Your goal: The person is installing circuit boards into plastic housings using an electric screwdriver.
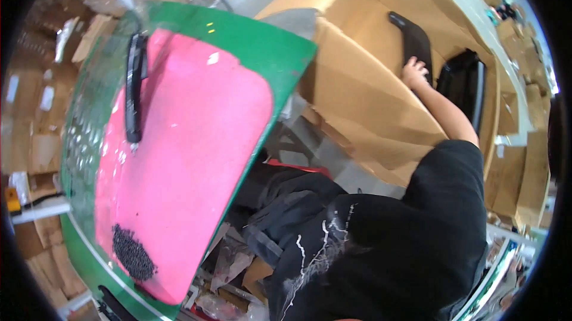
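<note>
My right hand (416, 75) reaches down into a large cardboard box (363, 94) on the right. Its fingers are bent around the lower part of a curved black plastic part (416, 38), which lies against the box's inside. Beside that hand, a glossy black frame-shaped part (463, 85) leans in the same box. My left hand is out of view. To the left, a long black plastic part (134, 91) lies on a pink mat (196, 136), and a heap of small dark pieces (134, 253) sits at the mat's near end.
The pink mat covers much of a green-topped table (262, 44). A black part (113, 304) lies at the table's near left edge. Stacked cardboard cartons (36, 106) stand at the far left, with more cartons (506, 184) behind the box on the right.
</note>
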Action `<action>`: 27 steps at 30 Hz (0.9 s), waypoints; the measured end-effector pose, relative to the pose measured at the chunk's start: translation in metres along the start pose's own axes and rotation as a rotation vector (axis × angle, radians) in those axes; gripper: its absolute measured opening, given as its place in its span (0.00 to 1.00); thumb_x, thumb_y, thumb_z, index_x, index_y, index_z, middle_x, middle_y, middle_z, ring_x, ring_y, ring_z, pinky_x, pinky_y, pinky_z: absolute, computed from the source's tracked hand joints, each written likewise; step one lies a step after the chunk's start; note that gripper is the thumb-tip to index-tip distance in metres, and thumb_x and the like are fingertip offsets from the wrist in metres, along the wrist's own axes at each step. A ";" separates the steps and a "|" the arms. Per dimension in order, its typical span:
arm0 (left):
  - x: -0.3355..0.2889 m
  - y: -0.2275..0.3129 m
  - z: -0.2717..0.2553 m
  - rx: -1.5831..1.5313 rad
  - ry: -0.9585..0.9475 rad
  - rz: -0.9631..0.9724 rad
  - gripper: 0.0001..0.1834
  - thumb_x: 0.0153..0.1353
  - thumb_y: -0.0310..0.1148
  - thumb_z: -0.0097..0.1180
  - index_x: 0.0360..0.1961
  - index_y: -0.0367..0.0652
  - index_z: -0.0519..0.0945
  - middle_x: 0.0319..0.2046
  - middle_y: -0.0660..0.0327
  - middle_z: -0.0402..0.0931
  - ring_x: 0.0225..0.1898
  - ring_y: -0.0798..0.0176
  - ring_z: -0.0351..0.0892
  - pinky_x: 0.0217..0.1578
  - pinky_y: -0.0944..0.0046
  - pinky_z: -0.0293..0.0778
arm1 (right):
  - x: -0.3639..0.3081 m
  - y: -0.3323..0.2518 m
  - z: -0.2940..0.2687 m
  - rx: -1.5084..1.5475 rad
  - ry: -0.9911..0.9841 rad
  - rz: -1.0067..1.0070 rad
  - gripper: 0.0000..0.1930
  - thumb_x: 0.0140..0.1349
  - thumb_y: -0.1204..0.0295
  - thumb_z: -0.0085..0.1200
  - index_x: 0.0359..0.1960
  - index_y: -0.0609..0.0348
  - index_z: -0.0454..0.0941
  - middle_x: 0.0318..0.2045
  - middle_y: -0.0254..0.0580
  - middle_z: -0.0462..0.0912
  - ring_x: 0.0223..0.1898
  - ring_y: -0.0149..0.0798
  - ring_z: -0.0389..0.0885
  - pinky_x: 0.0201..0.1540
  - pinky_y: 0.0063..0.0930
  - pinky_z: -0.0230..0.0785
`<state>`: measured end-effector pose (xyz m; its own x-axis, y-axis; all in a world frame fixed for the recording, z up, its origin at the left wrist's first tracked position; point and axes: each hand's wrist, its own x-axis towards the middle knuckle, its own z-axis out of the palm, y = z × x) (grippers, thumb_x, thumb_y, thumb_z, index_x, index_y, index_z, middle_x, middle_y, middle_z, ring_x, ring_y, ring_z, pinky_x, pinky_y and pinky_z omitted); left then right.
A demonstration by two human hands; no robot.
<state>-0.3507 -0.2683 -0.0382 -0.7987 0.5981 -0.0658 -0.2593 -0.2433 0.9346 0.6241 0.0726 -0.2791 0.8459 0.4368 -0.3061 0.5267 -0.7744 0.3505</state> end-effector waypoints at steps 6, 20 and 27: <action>0.064 -0.028 -0.126 -0.226 0.414 0.017 0.21 0.60 0.33 0.56 0.53 0.35 0.76 0.49 0.51 0.78 0.43 0.53 0.76 0.45 0.55 0.76 | 0.088 0.065 -0.060 0.810 0.316 -0.585 0.41 0.55 0.72 0.52 0.69 0.64 0.46 0.34 0.53 0.80 0.27 0.51 0.81 0.28 0.45 0.76; 0.085 -0.076 0.127 1.160 0.145 1.186 0.16 0.64 0.32 0.41 0.50 0.34 0.69 0.44 0.56 0.71 0.45 0.62 0.71 0.50 0.63 0.68 | -0.237 -0.104 -0.162 1.872 -0.934 -1.029 0.12 0.72 0.65 0.43 0.49 0.58 0.72 0.44 0.46 0.77 0.46 0.39 0.78 0.53 0.35 0.73; 0.032 -0.127 0.313 0.978 -0.670 0.722 0.18 0.57 0.28 0.57 0.46 0.37 0.67 0.43 0.52 0.70 0.46 0.55 0.72 0.50 0.56 0.70 | -0.377 -0.144 -0.149 1.669 -0.577 -0.931 0.10 0.69 0.76 0.47 0.28 0.52 0.64 0.22 0.30 0.65 0.23 0.28 0.68 0.32 0.24 0.69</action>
<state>-0.1733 0.0213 -0.0499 -0.1095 0.8863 0.4499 0.7989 -0.1908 0.5704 0.2420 0.0879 -0.0825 0.1066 0.9759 -0.1903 -0.1649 -0.1714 -0.9713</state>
